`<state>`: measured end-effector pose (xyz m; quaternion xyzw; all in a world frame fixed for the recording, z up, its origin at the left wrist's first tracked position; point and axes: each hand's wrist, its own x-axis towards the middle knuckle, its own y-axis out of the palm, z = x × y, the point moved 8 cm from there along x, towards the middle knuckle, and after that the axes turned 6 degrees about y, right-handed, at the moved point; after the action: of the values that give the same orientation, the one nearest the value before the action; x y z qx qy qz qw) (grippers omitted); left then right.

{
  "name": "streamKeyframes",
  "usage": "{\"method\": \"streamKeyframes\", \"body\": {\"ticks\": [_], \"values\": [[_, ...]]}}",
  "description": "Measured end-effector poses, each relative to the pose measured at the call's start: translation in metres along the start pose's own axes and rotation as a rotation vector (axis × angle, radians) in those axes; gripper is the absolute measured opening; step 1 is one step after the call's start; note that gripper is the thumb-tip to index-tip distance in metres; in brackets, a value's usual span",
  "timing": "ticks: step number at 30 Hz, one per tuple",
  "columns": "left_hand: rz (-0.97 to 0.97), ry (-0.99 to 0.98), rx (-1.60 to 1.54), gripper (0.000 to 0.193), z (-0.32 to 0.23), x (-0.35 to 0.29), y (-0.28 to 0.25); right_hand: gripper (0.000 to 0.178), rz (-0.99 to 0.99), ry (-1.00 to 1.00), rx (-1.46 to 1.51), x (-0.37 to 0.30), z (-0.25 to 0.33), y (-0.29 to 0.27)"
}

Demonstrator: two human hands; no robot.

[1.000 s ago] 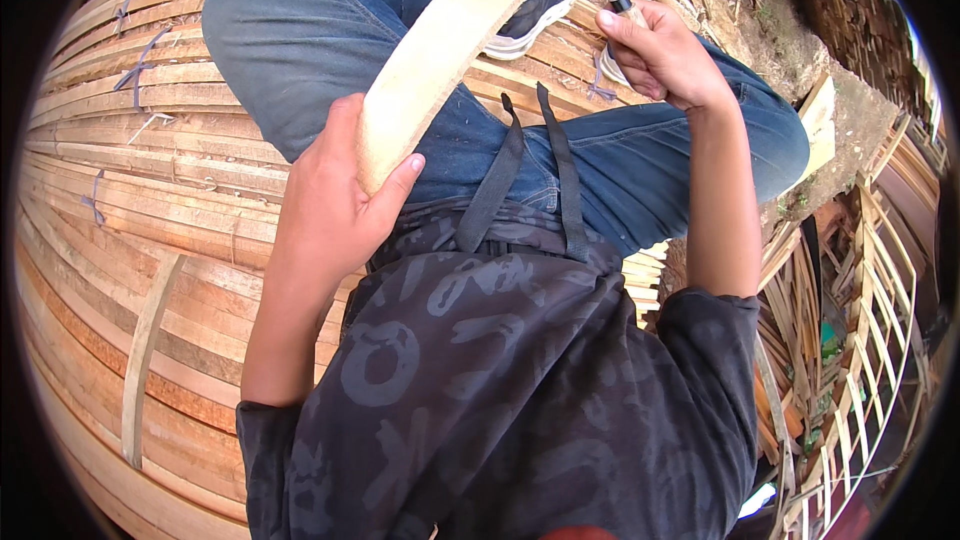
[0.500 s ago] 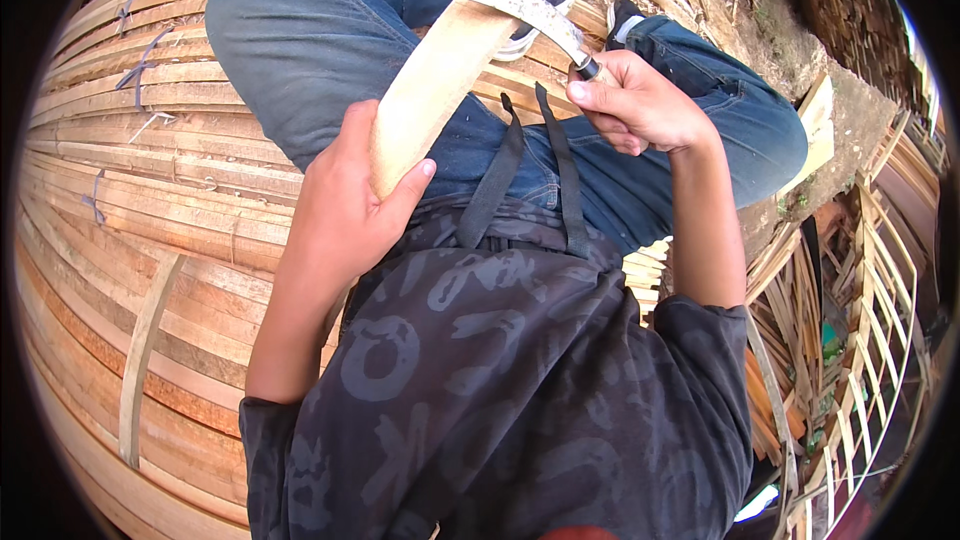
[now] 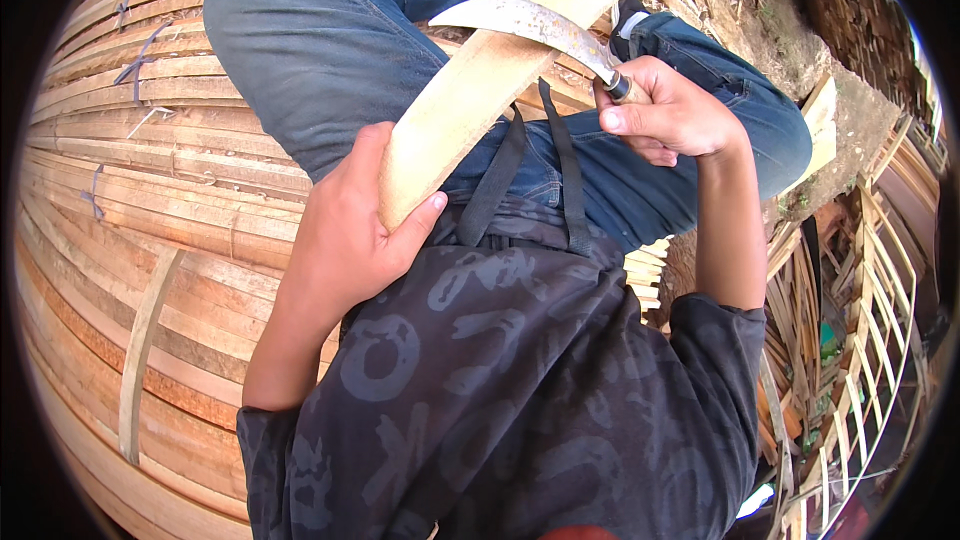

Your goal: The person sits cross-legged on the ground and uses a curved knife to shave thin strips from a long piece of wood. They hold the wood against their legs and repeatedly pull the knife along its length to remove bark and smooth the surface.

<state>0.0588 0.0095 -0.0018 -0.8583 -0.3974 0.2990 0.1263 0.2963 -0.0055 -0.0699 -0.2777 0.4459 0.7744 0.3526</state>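
A pale wooden board (image 3: 470, 105) slants from my lap up toward the far right, out of the picture. My left hand (image 3: 355, 225) grips its near end, the thumb along the near side and the fingers hidden behind it. In my right hand (image 3: 675, 112) is a sickle (image 3: 622, 87), my fingers wrapped round its handle. The curved, stained metal blade lies across the middle of the board, its tip reaching past the board's left edge. Whether the cutting edge touches the wood I cannot tell.
My crossed legs in blue jeans (image 3: 310, 50) lie beneath the board. Bundled wooden strips (image 3: 160, 180) tied with cord spread along the left. At the right are a wooden lattice frame (image 3: 870, 360) and loose sticks (image 3: 795, 310). A stack of thin wood (image 3: 860, 20) stands far right.
The board has tilted more to the right, and its near end has shifted slightly down and right. My right hand and the sickle have moved a little to the right and down.
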Motion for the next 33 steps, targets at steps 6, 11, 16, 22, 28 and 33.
{"method": "streamKeyframes", "body": {"ticks": [6,11,16,22,28,33], "values": [[0.098,-0.064,0.018,0.047,-0.003,0.008,0.018,0.029,-0.279,-0.158,0.074,-0.011,-0.024,-0.087],[0.037,0.022,0.050,0.043,0.001,0.014,0.011,0.024,-0.420,-0.253,0.050,-0.009,-0.016,-0.077],[0.004,-0.018,-0.005,0.045,0.004,0.014,0.000,0.033,-1.424,-0.551,-0.829,-0.051,0.036,-0.062],[-0.029,-0.010,-0.017,0.043,0.015,0.008,-0.005,0.023,-0.892,-0.457,0.142,-0.063,0.009,-0.090],[-0.022,0.003,-0.031,0.044,0.012,0.008,-0.004,0.023,-0.165,-0.112,0.093,0.006,-0.015,-0.005],[-0.026,0.038,-0.015,0.044,0.007,0.006,-0.008,0.022,-0.011,-0.070,0.154,0.014,-0.014,0.007]]}}
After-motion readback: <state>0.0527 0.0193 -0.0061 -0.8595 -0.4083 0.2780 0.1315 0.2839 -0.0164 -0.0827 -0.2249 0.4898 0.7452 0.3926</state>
